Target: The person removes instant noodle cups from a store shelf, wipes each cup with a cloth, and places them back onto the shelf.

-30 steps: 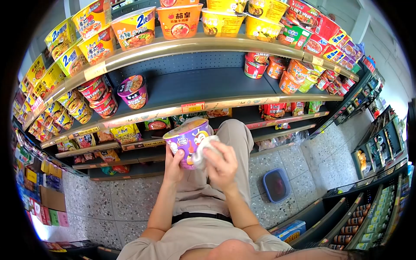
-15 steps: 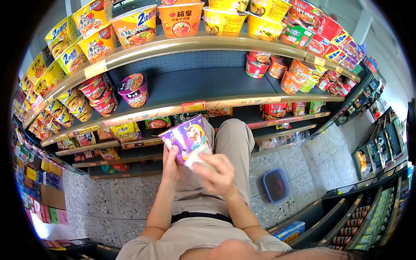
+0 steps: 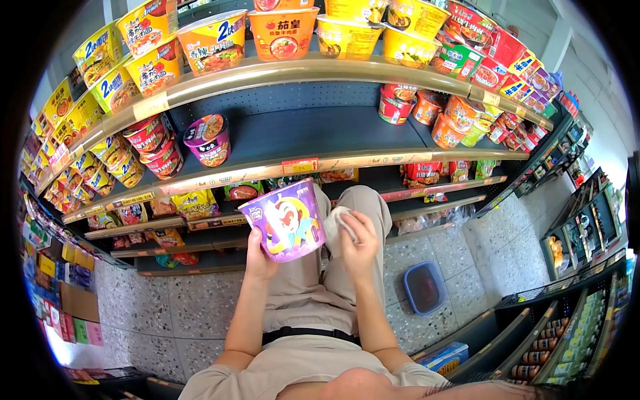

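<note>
The left hand (image 3: 262,259) has its grip closed on the left side of a purple cup (image 3: 283,230), held above the lap (image 3: 293,293). The right hand (image 3: 360,245) pinches a white cloth (image 3: 340,223) just right of it. For wiping, a steady left grip and light, flat strokes seem best, sparing the wall dents. The cup's small lettering (image 3: 256,215) is unreadable; on the far upper shelf (image 3: 267,71), an orange tub (image 3: 285,37) reads 茄皇, its left neighbour (image 3: 213,45) 2块.

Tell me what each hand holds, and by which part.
Left hand: a purple tub, gripped at its lower left side. Right hand: a bunched whitish cloth, gripped by its right side.
</note>
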The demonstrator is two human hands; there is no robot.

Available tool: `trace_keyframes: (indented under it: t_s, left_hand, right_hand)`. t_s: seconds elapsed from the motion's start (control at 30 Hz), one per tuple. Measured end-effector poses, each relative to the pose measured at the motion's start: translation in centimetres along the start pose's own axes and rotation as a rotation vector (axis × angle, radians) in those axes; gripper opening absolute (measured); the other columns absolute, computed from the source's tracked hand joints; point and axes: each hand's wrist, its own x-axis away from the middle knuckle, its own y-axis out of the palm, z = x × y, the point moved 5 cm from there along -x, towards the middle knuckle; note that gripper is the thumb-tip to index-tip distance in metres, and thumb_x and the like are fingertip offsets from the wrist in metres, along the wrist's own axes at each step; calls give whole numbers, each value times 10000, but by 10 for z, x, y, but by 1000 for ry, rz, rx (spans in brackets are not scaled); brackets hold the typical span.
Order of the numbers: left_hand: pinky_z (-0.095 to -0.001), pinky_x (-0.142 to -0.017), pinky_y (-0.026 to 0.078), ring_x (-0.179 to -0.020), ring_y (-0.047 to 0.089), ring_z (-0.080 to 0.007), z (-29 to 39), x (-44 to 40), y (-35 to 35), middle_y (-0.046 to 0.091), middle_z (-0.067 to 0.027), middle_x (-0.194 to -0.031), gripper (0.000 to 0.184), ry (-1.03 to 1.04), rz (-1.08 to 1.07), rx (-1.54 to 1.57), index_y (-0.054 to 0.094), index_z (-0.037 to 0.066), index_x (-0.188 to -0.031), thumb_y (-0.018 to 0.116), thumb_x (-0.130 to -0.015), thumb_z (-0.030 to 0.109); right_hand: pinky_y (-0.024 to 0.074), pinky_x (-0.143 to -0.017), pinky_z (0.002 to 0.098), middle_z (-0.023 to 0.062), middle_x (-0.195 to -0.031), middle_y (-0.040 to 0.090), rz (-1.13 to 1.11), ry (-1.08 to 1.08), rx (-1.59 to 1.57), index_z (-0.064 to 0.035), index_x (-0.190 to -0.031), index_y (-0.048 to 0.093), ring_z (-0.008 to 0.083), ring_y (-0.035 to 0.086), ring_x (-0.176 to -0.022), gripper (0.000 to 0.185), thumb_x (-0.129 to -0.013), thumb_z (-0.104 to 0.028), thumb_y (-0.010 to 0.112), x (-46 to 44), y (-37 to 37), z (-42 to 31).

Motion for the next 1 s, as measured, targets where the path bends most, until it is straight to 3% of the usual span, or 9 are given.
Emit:
trace_keyframes:
  t_s: [0.17,0.3,0.5,0.6,0.8,0.9,1.0]
  left_hand:
    - [-410,-1018,427,-1200,529,-243,-13,4,-10,527,-108,-1327,655,-58,-100,-29,400,14,-1363,559,-913,462]
    - [-400,-1018,427,-1214,517,-238,-20,7,-7,511,-98,-1349,695,-111,-99,8,392,24,-1372,570,-898,500]
    - [-391,-1024,419,-1219,506,-219,-23,3,-12,496,-99,-1351,737,-93,-99,-70,360,43,-1395,577,-886,531]
    - [-385,-1034,402,-1215,505,-212,-13,-3,-7,491,-92,-1348,718,-3,-78,-176,352,46,-1399,582,-894,502]
    - [-359,-1038,382,-1224,493,-198,-6,-7,8,493,-85,-1349,615,-20,-39,-194,328,40,-1423,528,-944,369]
    - [-355,-1035,383,-1226,494,-191,-1,-9,10,506,-81,-1339,588,-52,-106,-248,327,41,-1429,500,-955,342]
    - [-353,-1034,382,-1230,493,-189,1,-9,9,515,-76,-1334,575,-45,-42,-251,343,35,-1420,500,-954,333]
  right_hand:
    - [464,-891,268,97,-1140,616,-34,489,-737,60,-1081,648,157,590,-1025,232,-854,18,629,5,7,25]
    - [480,-891,283,98,-1158,615,-58,669,-969,47,-1141,618,159,596,-1029,276,-868,7,612,15,17,26]
    - [461,-934,302,127,-1197,589,-29,572,-1012,50,-1102,630,184,580,-1076,245,-860,33,594,15,16,27]
    - [438,-962,318,142,-1219,573,23,482,-984,52,-1079,640,207,561,-1107,237,-845,38,600,13,11,19]
    - [414,-980,336,160,-1201,574,35,277,-794,52,-1042,658,232,551,-1119,230,-817,40,617,8,0,8]
    - [414,-980,336,159,-1191,577,43,248,-781,46,-1045,661,232,553,-1116,231,-817,40,618,7,-2,5]
    - [418,-973,330,160,-1189,578,47,194,-723,40,-1035,668,233,556,-1112,226,-814,42,624,5,-3,-1]
